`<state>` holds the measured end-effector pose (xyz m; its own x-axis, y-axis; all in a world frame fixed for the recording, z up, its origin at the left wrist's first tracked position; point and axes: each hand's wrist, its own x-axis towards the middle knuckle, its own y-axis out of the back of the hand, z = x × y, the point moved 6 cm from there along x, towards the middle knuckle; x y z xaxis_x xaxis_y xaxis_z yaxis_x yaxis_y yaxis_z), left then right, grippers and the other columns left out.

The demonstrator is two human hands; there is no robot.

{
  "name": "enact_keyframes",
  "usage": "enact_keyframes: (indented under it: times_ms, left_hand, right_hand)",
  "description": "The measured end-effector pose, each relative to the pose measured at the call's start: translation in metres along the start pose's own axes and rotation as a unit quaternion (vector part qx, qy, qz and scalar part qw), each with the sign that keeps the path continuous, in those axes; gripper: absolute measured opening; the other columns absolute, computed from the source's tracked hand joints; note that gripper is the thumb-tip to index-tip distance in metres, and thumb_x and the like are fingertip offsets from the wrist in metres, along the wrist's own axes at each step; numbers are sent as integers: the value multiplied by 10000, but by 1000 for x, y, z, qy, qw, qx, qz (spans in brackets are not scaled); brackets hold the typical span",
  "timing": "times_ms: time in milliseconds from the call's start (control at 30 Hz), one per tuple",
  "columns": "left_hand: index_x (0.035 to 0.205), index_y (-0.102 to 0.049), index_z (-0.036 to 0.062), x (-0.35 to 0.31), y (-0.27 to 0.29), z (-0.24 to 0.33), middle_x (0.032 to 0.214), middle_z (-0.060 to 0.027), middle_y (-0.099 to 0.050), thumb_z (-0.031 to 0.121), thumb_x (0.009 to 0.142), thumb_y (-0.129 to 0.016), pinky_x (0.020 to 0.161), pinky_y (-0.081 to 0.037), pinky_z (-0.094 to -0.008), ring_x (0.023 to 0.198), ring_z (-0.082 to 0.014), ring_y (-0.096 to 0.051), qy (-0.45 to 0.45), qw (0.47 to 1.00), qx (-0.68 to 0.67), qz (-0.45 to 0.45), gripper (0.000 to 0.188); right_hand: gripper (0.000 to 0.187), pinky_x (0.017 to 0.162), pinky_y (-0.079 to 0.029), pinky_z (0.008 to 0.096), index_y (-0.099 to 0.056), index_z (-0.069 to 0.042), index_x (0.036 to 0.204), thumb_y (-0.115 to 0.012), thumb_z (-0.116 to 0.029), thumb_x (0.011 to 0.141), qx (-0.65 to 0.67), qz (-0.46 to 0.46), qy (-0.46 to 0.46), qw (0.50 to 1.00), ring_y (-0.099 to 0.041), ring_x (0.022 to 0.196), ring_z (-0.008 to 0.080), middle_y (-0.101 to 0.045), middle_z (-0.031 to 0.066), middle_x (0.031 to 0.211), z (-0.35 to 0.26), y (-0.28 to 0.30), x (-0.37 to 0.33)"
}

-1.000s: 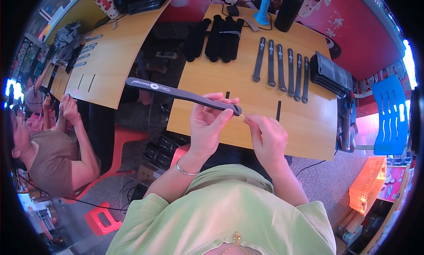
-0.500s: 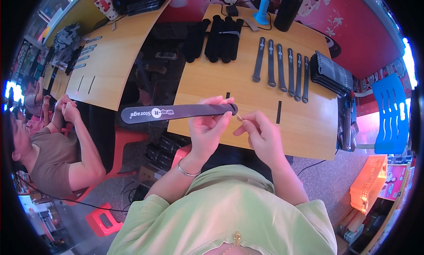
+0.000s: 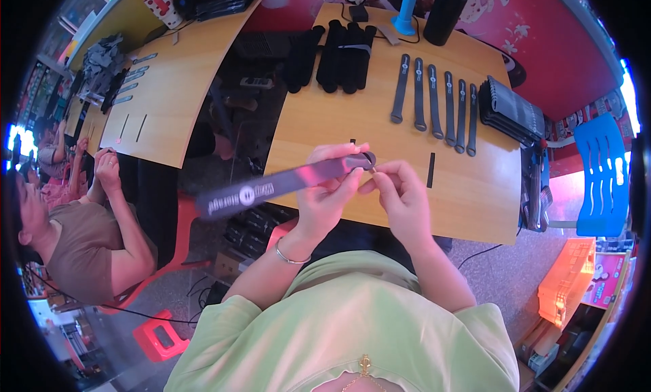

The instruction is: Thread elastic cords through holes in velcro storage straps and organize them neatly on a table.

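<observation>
A dark grey strap [image 3: 285, 180] with pale lettering is held across my body above the table's front edge. My left hand [image 3: 322, 205] pinches it near its narrow looped end, and the wide end sticks out to the left, blurred. Right at that loop, my right hand [image 3: 407, 199] has thumb and forefinger pressed together on a small, thin, brass-coloured piece, mostly hidden by the fingertips. Beyond my hands, several similar straps [image 3: 420, 97] lie side by side on the wooden table [image 3: 298, 134].
Black rolled bundles [image 3: 338, 60] lie at the table's far left, a stack of dark straps [image 3: 510, 107] at its right edge. A blue fan [image 3: 404, 15] and black bottle [image 3: 447, 12] stand at the back. A short black strip [image 3: 431, 169] marks the tabletop. A co-worker [image 3: 88, 243] sits left.
The strap's wide end has swung down toward me, and its looped end has risen slightly. Both hands have shifted a little to the right, still close together at the loop.
</observation>
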<state>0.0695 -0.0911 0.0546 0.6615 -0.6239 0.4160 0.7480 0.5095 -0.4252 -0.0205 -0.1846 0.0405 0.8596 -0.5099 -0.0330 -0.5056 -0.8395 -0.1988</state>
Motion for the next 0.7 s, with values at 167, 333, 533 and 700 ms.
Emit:
enact_keyframes:
  times_ms: [167,333,533,700]
  left_hand:
    - [1261,-449,-1,1,0,-3,1138,-126,-572,-106,833,-563,924,-469,-307,1102,-240,-567,26,998,18,45,455]
    - [1317,-405,1,12,9,-11,1054,-108,-615,-81,838,-577,929,-469,-313,1072,-224,-585,121,990,-63,40,516]
    - [1255,-431,2,18,7,-18,1058,-114,-601,-75,846,-571,923,-467,-308,1028,-207,-599,130,988,-69,42,439]
    - [1124,-449,32,10,-11,-20,1095,-125,-561,-44,872,-544,949,-457,-345,1111,-279,-552,19,998,18,56,280]
  right_hand:
    - [233,553,-489,261,-541,-44,1074,-595,10,855,-302,139,251,909,-663,683,165,-678,86,806,-27,1,-6]
    - [331,565,-496,288,-589,-84,1109,-659,-7,795,-427,114,350,826,-655,669,227,-670,87,782,-40,2,-5]
    - [311,476,-399,210,-550,-84,1201,-542,-29,895,-233,57,106,965,-524,532,68,-657,46,738,-20,9,6]
    - [317,442,-274,169,-479,-88,1272,-438,-80,958,126,57,-46,989,-345,491,8,-593,6,685,-2,-1,4]
